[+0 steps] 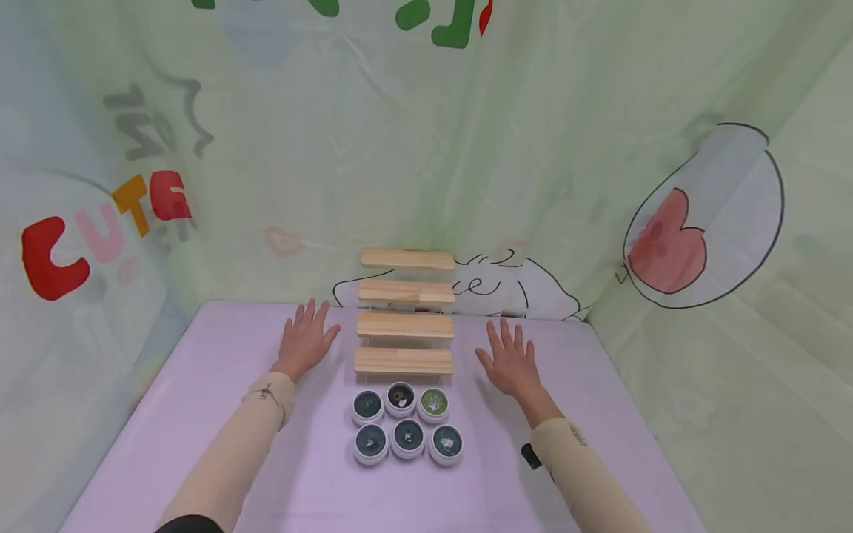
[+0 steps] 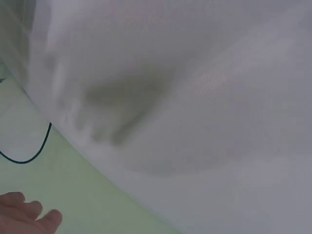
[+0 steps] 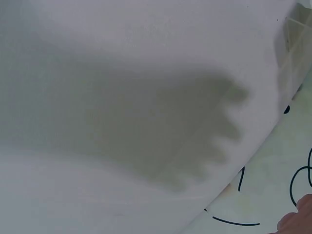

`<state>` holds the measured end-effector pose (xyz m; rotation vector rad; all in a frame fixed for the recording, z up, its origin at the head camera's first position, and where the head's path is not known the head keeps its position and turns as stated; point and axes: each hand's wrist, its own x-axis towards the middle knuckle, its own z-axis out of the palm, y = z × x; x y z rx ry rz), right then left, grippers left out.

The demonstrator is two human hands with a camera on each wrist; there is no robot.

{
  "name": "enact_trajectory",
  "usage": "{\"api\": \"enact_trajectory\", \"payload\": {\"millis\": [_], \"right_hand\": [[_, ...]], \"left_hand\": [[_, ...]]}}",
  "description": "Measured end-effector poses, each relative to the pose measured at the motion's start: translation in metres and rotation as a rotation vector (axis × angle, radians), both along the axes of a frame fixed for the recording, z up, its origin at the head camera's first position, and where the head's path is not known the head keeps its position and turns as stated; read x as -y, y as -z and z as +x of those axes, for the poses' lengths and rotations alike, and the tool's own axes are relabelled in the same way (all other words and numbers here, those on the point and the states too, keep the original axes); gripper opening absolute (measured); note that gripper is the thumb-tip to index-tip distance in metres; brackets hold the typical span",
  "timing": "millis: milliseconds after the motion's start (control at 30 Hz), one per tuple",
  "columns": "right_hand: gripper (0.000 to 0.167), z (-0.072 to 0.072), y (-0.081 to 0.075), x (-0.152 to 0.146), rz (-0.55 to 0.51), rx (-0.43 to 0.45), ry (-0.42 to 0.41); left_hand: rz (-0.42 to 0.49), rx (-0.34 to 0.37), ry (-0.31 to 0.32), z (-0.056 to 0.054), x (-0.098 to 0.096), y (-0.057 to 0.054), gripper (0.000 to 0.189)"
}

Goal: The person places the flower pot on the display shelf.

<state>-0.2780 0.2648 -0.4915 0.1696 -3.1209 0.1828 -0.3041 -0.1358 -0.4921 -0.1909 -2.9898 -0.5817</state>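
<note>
My left hand (image 1: 304, 342) is held over the table to the left of a tiered wooden rack (image 1: 404, 324), fingers spread and holding nothing. On the rack's other side my right hand (image 1: 512, 363) is likewise spread, with nothing in it. Four-sided, pale wooden slats rise in steps away from me. In front of the rack stand several small white round jars (image 1: 408, 438) in two rows. Most have dark tops; the back right jar (image 1: 434, 403) looks green. Fingers of the left hand (image 2: 30, 217) and right hand (image 3: 298, 218) edge into the wrist views, above their shadows.
A pale purple cloth covers the table (image 1: 320, 481). Behind and beside it hangs a light green printed curtain (image 1: 400, 148) with coloured letters and drawings. A small black object (image 1: 531, 456) shows beside the right sleeve.
</note>
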Motion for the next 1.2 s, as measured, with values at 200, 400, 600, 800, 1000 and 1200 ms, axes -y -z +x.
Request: {"api": "enact_trajectory", "payload": {"millis": [200, 400, 600, 800, 1000, 1200], "right_hand": [[0.071, 0.001, 0.005, 0.005, -0.005, 0.012, -0.015], [0.066, 0.01, 0.005, 0.012, -0.049, 0.014, -0.054], [0.065, 0.03, 0.01, 0.021, -0.148, 0.014, -0.139], [0.064, 0.06, 0.02, 0.026, -0.329, 0.01, -0.178], [0.057, 0.097, 0.033, 0.032, -0.565, -0.004, -0.199], [0.055, 0.124, 0.055, 0.036, -0.745, -0.028, -0.265]], "left_hand": [[0.237, -0.119, 0.093, -0.007, -0.015, 0.003, 0.056], [0.439, -0.086, 0.214, -0.016, -0.037, 0.011, 0.054], [0.524, -0.077, 0.223, -0.017, -0.045, 0.015, 0.053], [0.554, -0.06, 0.263, -0.018, -0.042, 0.011, 0.054], [0.546, 0.0, 0.285, -0.02, -0.038, 0.009, 0.055], [0.541, 0.027, 0.303, -0.022, -0.036, 0.008, 0.055]]}}
